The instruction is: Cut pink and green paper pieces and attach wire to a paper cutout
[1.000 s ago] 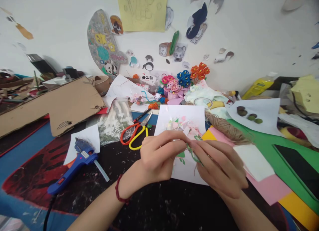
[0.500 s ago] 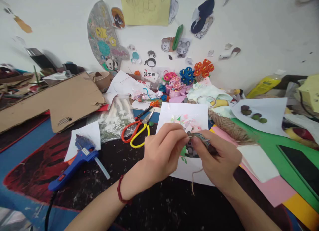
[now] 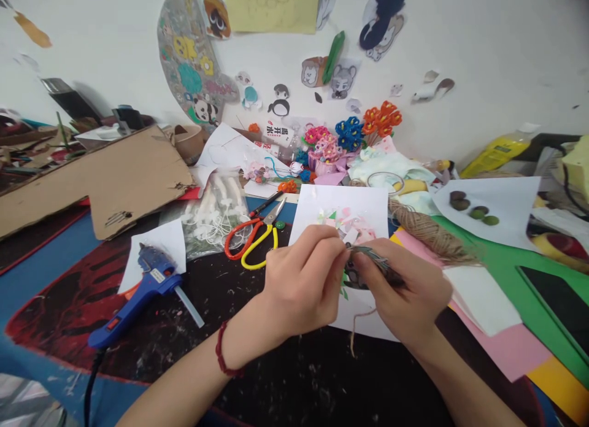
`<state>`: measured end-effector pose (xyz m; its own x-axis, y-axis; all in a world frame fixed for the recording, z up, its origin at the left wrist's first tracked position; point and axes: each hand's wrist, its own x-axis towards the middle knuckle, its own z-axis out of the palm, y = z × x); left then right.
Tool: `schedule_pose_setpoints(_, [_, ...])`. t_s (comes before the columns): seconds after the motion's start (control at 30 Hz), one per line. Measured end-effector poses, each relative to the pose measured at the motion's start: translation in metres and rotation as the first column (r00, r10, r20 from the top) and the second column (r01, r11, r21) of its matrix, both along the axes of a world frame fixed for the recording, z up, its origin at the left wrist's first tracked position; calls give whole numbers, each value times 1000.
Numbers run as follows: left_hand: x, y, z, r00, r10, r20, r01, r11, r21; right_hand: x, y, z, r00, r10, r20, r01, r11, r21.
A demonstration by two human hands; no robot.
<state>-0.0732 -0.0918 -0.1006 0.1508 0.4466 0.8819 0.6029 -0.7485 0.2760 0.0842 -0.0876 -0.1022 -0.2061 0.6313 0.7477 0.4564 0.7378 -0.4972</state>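
Observation:
My right hand (image 3: 407,286) is closed around a small dark grey-green craft piece (image 3: 368,267), over a white sheet (image 3: 308,209). Fingers of my left hand (image 3: 304,280) are pinched at the piece's near-left edge, touching it; what lies between the fingertips is hidden. A thin brown string (image 3: 353,329) hangs below the piece, between the hands. Pink and green paper scraps (image 3: 354,221) lie on the sheet behind my fingers. A red cord bracelet circles my left wrist.
Scissors (image 3: 260,240) with red and yellow handles lie left of the sheet. A blue glue gun (image 3: 138,301) rests farther left on white paper. Twine (image 3: 427,230), coloured paper (image 3: 510,347) and a dark phone-like slab (image 3: 554,298) are at the right. Pipe-cleaner flowers (image 3: 350,134) stand behind.
The view has shifted slightly. Both hands stay together at the craft piece, which now looks a little more tilted and covered by the fingers.

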Motion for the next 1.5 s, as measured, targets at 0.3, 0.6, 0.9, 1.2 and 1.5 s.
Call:
schedule_pose_setpoints(0.3, [0, 0, -3, 993, 86, -83, -83, 996, 34, -1, 2, -1, 995, -29, 93, 14, 987, 159])
schedule_pose_setpoints(0.6, [0, 0, -7, 937, 303, -174, -244, 923, 296, -2, 3, -8, 978, -133, 160, 79, 949, 306])
schedule_pose_setpoints(0.9, [4, -1, -12, 965, 230, -129, -210, 966, 151, -4, 3, -12, 959, -221, 178, 115, 876, 469])
schedule_pose_setpoints(1.2, [4, -1, -4, 997, 70, -20, -71, 996, -53, -3, 7, -10, 977, -143, 155, 55, 883, 466])
schedule_pose_setpoints(1.5, [2, -1, -1, 996, 73, 50, -73, 997, -16, -5, 3, -2, 992, -102, 77, 80, 966, 248])
